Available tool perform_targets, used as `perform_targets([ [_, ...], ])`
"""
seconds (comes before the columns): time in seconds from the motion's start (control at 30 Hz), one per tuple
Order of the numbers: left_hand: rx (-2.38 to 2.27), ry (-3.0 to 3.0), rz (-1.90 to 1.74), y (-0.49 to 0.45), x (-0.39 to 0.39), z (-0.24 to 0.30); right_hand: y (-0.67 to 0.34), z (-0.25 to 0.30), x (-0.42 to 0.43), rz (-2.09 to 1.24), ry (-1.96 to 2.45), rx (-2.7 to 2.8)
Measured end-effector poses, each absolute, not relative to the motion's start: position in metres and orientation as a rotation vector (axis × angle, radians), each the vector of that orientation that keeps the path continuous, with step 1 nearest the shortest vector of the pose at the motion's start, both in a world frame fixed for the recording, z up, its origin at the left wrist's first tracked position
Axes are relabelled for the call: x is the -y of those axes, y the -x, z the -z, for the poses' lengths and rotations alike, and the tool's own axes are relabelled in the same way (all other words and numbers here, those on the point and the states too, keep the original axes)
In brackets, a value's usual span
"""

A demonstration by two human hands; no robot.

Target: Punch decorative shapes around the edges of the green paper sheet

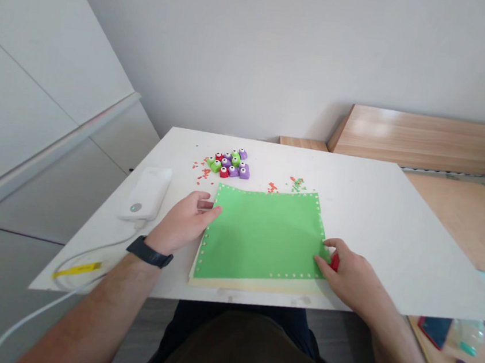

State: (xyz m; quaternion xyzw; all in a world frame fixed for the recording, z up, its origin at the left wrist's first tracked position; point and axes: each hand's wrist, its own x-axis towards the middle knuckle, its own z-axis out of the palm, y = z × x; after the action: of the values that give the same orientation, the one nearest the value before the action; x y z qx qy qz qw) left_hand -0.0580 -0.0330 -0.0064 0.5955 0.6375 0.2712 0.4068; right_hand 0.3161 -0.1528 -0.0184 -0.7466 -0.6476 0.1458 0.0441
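A green paper sheet (pixel 265 236) with small punched holes along its edges lies in front of me, over paler sheets (pixel 253 285) that show at its lower edge. My left hand (pixel 190 219) is at the sheet's left edge, thumb on top and fingertips partly hidden at the margin. At the right edge, my right hand (pixel 348 270) is closed around a small red craft punch (pixel 335 262), mostly covered by the fingers. Several red, green and purple craft punches (pixel 234 171) with eye-like tops stand grouped behind the sheet.
Red paper bits (pixel 204 173) and green paper bits (pixel 297 184) are scattered behind the sheet. A white power bank (pixel 148 192) with a cable and yellow tag (pixel 77 270) lies on the left of the white table (pixel 377 219). A wooden surface (pixel 451 209) is at right.
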Motion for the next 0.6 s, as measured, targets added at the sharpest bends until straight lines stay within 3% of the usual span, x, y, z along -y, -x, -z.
perform_targets([
  [0.3,-1.493,-1.689,-0.641,0.051,0.047,-0.006,-0.315,0.013,0.156,-0.5,2.226,1.996],
  [0.6,-1.307,-1.668,-0.94,0.046,0.058,0.006,-0.324,0.014,0.148,-0.471,2.255,1.807],
])
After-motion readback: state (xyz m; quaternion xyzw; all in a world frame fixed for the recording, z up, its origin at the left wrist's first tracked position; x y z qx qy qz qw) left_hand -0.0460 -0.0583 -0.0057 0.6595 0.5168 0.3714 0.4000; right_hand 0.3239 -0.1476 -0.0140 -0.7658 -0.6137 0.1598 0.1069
